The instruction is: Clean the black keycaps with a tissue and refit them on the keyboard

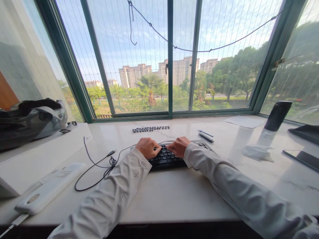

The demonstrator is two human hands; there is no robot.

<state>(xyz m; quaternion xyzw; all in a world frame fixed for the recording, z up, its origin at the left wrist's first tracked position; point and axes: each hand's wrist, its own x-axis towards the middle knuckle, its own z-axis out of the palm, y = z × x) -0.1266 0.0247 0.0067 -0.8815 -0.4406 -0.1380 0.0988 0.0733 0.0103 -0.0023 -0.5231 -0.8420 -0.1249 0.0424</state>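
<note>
A black keyboard [166, 158] lies on the white sill-desk in front of me, its cable [99, 169] looping off to the left. My left hand [148, 147] rests on the keyboard's left part with its fingers curled down. My right hand [179, 146] sits close beside it, curled the same way. The fingertips of both hands meet over the keys near the middle. What they pinch there is hidden. Both arms are in white sleeves. A row of loose dark keycaps [151, 128] lies farther back, near the window.
A white flat device [47, 191] lies at the front left, with a helmet [32, 121] on a white box behind it. A black bottle [277, 115], a crumpled tissue [256, 152], a phone [302, 158] and two pens [205, 135] are on the right. Paper [245, 121] lies by the window.
</note>
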